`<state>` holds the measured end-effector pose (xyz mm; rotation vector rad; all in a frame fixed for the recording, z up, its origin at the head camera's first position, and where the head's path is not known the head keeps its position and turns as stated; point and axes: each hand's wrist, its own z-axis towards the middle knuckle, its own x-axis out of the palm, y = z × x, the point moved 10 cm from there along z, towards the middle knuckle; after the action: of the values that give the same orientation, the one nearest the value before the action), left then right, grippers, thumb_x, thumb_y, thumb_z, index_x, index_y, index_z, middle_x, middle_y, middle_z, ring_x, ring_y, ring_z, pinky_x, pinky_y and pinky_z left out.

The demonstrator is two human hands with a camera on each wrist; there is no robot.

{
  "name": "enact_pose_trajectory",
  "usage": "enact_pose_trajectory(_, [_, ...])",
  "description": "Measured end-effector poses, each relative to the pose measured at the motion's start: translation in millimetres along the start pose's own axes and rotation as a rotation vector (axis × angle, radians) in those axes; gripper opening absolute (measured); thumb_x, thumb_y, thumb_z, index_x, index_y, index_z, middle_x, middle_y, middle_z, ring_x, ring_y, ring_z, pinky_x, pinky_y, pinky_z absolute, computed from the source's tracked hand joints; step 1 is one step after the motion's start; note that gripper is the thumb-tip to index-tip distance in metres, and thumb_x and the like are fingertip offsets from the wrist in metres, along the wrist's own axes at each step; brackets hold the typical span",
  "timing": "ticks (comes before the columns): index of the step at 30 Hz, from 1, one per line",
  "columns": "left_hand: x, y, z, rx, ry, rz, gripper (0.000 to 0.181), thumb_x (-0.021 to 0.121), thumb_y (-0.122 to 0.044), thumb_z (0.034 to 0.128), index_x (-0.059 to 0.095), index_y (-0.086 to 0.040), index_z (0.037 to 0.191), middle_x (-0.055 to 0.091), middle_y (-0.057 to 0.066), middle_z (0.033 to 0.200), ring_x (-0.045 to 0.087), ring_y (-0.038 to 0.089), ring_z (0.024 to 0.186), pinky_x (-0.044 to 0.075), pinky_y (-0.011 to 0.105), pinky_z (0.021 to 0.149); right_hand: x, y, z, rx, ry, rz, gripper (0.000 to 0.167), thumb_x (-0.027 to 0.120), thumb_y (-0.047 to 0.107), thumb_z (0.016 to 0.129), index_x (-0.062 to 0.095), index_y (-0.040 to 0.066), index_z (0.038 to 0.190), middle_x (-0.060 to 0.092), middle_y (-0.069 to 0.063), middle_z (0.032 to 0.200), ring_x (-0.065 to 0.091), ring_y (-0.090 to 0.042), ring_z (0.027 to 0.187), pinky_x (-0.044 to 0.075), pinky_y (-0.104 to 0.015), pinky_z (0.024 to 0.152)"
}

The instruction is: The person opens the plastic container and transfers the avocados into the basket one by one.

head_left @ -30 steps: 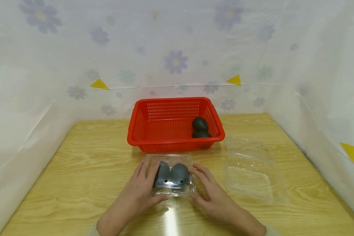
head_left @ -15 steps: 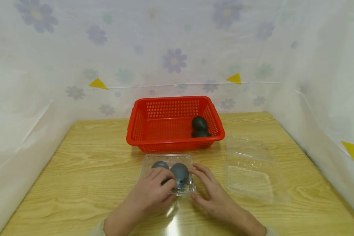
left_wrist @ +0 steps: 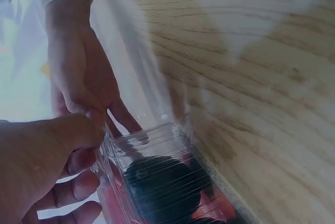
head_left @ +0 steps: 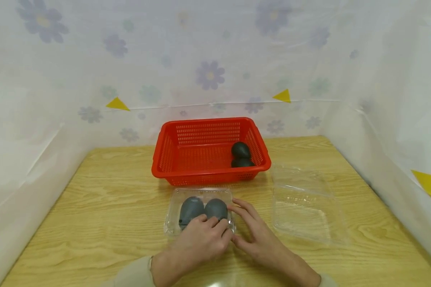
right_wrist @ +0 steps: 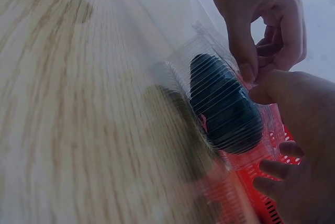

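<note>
A clear plastic clamshell box, its lid down, holds two dark avocado-like fruits side by side. My left hand pinches the box's front edge near the right corner, fingers curled and thumb below, as the left wrist view also shows. The fingers of my right hand are spread along the box's right side, thumb at the front right corner beside the left fingertips. In the right wrist view one dark fruit shows through the ribbed side.
Behind the box stands a red basket with two dark fruits at its right end. An open clear clamshell lies on the wooden table to the right. Patterned sheeting encloses the back and sides.
My left hand has moved right along the box's front edge, from the left side to near the right corner, its fingers now curled. The left fruit is uncovered. My right hand stays at the right side.
</note>
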<state>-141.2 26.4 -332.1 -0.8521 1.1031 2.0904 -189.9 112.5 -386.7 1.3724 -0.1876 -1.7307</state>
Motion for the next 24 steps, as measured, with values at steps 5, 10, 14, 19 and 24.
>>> enact_pose_trajectory(5, [-1.3, -1.9, 0.9, -0.02, -0.033, 0.03, 0.009, 0.066, -0.024, 0.0919, 0.071, -0.02, 0.087, 0.068, -0.008, 0.086, 0.062, 0.008, 0.068, 0.047, 0.022, 0.054, 1.5, -1.6, 0.2, 0.013, 0.008, -0.003, 0.073, 0.075, 0.009, 0.082, 0.045, 0.022, 0.147, 0.035, -0.002, 0.156, 0.041, -0.022, 0.141, 0.047, -0.05, 0.106])
enact_pose_trajectory(10, [-0.2, -2.6, 3.6, -0.046, -0.047, 0.027, 0.009, 0.064, -0.023, 0.0926, 0.072, -0.02, 0.088, 0.068, -0.008, 0.086, 0.063, 0.008, 0.068, 0.05, 0.022, 0.056, 0.7, -1.4, -0.2, 0.01, 0.003, -0.01, 0.072, 0.075, 0.008, 0.082, 0.045, 0.02, 0.146, 0.035, -0.003, 0.156, 0.041, -0.023, 0.141, 0.047, -0.05, 0.106])
enact_pose_trajectory(14, [1.5, -4.5, 5.3, -0.057, -0.059, 0.032, 0.02, 0.054, -0.018, 0.0975, 0.071, -0.019, 0.089, 0.067, -0.007, 0.083, 0.063, 0.008, 0.067, 0.049, 0.023, 0.056, 0.9, -1.4, -0.2, 0.02, 0.009, -0.008, 0.07, 0.074, 0.009, 0.083, 0.045, 0.02, 0.146, 0.035, -0.002, 0.156, 0.04, -0.022, 0.141, 0.046, -0.048, 0.108])
enact_pose_trajectory(19, [-0.7, -7.5, 6.4, -0.063, -0.117, 0.073, 0.043, 0.033, -0.011, 0.1041, 0.07, -0.019, 0.084, 0.064, -0.006, 0.078, 0.06, 0.008, 0.061, 0.046, 0.024, 0.054, 1.3, -1.7, -0.2, 0.031, 0.035, 0.018, 0.071, 0.072, 0.007, 0.085, 0.043, 0.023, 0.148, 0.033, -0.001, 0.158, 0.039, -0.022, 0.142, 0.046, -0.046, 0.109])
enact_pose_trajectory(24, [1.3, -8.3, 8.9, -0.062, -0.118, 0.085, 0.046, 0.03, -0.009, 0.1047, 0.069, -0.018, 0.082, 0.063, -0.006, 0.076, 0.058, 0.008, 0.058, 0.045, 0.025, 0.052, -1.6, -9.7, -1.4, 0.1, 0.035, 0.242, 0.064, 0.063, -0.006, 0.088, 0.046, 0.016, 0.145, 0.04, -0.005, 0.152, 0.047, -0.023, 0.136, 0.05, -0.041, 0.105])
